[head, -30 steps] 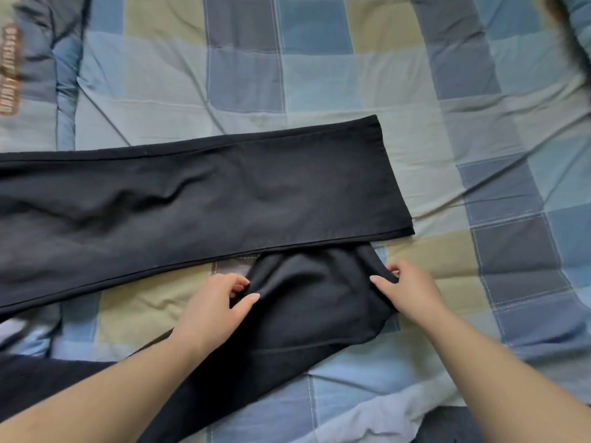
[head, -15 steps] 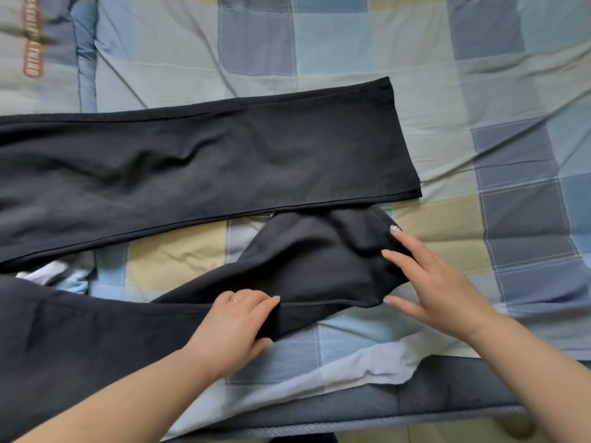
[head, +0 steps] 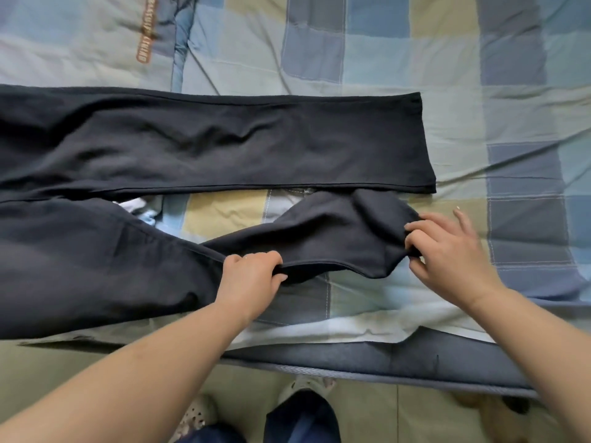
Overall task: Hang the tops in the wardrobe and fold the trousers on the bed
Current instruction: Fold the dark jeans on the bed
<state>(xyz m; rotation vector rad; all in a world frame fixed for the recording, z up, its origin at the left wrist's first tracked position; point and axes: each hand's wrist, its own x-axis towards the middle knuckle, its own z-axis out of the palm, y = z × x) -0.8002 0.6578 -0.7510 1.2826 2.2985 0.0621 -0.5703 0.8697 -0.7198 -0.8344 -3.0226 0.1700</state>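
Both hands are on the nearer leg of the black trousers (head: 224,148), which lie spread across the checked quilt (head: 479,75) on the bed (head: 383,362); the left hand (head: 252,279) grips the lower seam of that leg with fingers curled over the edge, and the right hand (head: 447,251) pinches the bunched hem end between thumb and first fingers, the other fingers splayed loose; the far leg lies flat and nearly straight, its hem well out to the right, while the near leg is rumpled, twisted and kinked upward toward it; the likely trouble, as I judge it, is that the twist stays in the cloth when the leg is pulled straight, so the two legs will not lie seam on seam and the fold comes out lumpy; the pinch at the hem is slight and could slip if tugged sharply; the near leg also sits close to the bed's edge, so slack cloth might slide off toward the floor (head: 367,410); dragging hard could ruck the quilt beneath and disturb the flat leg.
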